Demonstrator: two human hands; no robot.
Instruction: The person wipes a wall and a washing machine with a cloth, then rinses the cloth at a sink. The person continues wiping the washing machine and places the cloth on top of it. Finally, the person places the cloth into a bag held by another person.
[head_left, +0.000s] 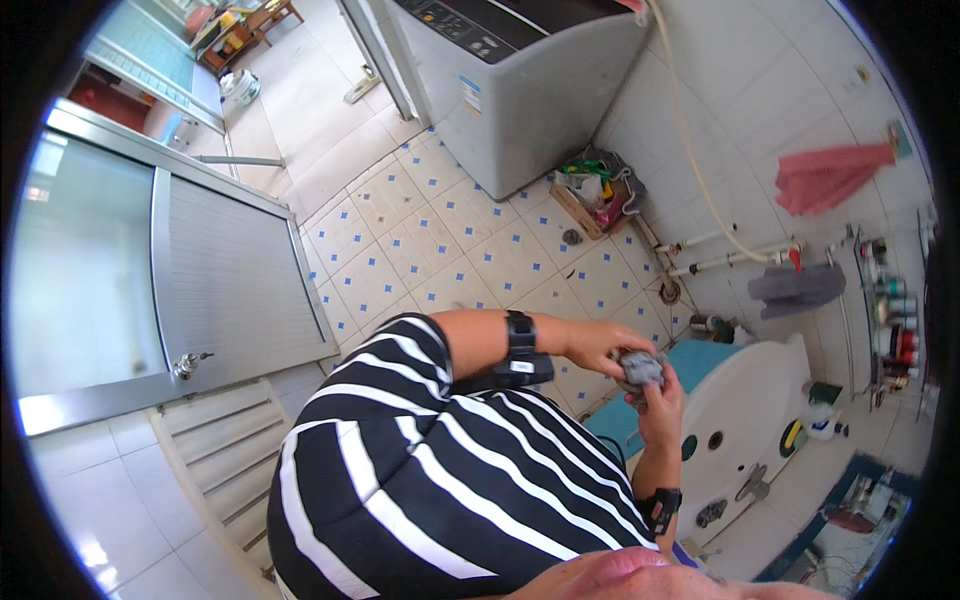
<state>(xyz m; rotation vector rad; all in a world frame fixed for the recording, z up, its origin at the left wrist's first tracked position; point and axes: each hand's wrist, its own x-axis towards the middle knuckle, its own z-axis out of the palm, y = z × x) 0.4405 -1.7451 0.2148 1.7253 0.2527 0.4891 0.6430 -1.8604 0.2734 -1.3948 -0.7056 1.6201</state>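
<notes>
A crumpled grey cloth (642, 369) is held between my two hands, in front of my striped shirt and beside the white washbasin (750, 390). My left hand (611, 349) grips it from the upper left, fingers curled over its top. From below, my right hand (661, 397) holds it with the thumb on its face. Parts of the cloth are hidden by the fingers. Both wrists wear black straps with small devices. Further along the basin, a dark wad (711, 513) lies near the metal faucet (752, 484).
A grey washing machine (540, 112) stands ahead, with a cardboard box (577, 210) of bags beside it. A small dark wad (572, 237) lies on the tiled floor. Pink (832, 176) and grey towels (796, 290) hang at the right wall. At left is a metal-framed door (232, 262).
</notes>
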